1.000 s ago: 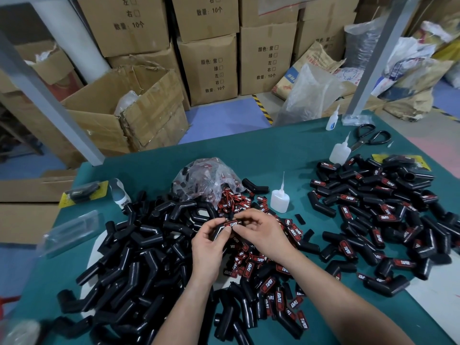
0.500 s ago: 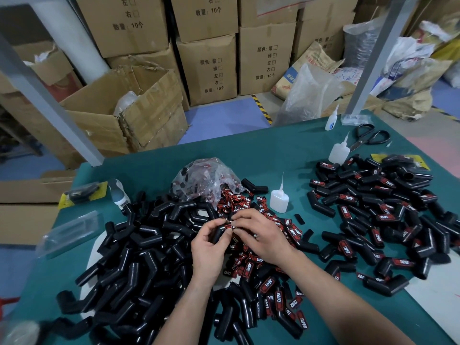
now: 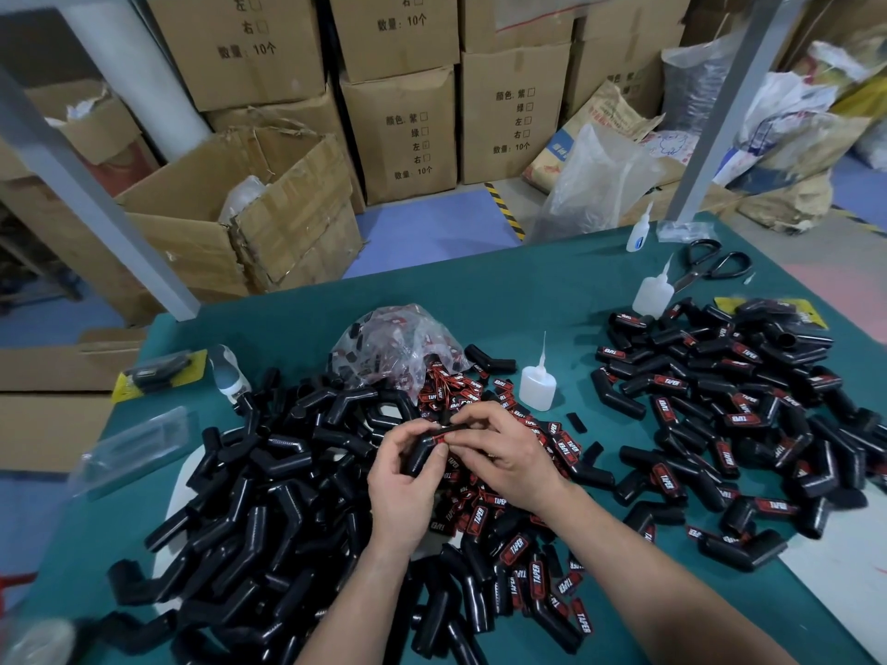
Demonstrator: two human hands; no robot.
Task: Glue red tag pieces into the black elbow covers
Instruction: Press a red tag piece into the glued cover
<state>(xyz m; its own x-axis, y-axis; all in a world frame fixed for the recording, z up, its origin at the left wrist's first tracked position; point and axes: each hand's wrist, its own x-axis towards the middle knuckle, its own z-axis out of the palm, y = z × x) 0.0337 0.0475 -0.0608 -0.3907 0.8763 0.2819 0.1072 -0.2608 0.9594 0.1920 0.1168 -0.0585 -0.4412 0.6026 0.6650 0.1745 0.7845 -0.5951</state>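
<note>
Black elbow cover (image 3: 416,455) gripped in curled left hand (image 3: 401,482); right hand (image 3: 506,455) pinches red tag (image 3: 437,439) against it.

Green surface (image 3: 480,300): black-handled scissors (image 3: 715,268) at 1 o'clock near the far edge, yellow-backed blister pack (image 3: 158,374) at 9 o'clock, clear plastic case (image 3: 134,443) just nearer than it. Grey posts rise at 10 o'clock (image 3: 96,199) and 1 o'clock (image 3: 720,112). Beyond, on blue floor (image 3: 422,232): stacked cardboard boxes (image 3: 398,136) at 12, torn open box (image 3: 269,204) at 11, clear plastic bag (image 3: 595,184) and filled sacks (image 3: 792,156) at 1 to 2.
</note>
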